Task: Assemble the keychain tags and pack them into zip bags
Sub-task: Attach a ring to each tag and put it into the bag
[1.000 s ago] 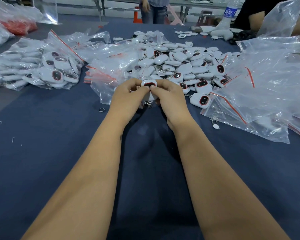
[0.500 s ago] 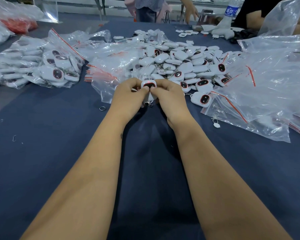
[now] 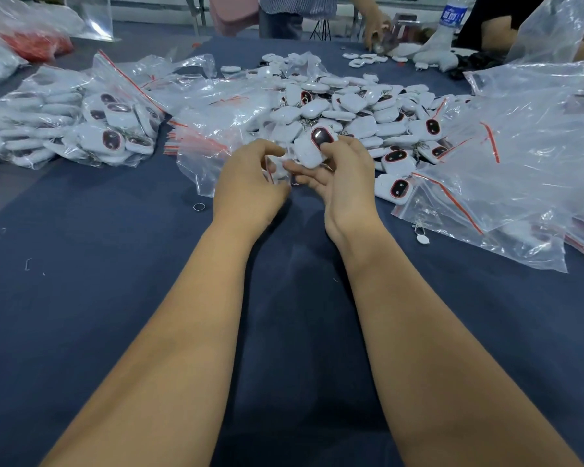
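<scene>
While both forearms stretch out over the dark blue table [image 3: 81, 298], I see my right hand [image 3: 346, 183] pinching a white tag [image 3: 312, 146] with a dark, red-rimmed window, thumb on its face, tilted just above the cloth. My left hand [image 3: 250, 187] sits close beside it, fingers curled on a small clear zip bag [image 3: 273, 168]. Behind them lies a heap of loose tags [image 3: 351, 106]. Filled bags [image 3: 91, 126] sit to the left, empty bags [image 3: 520, 156] to the right. A loose metal ring [image 3: 199, 206] lies near my left wrist.
</scene>
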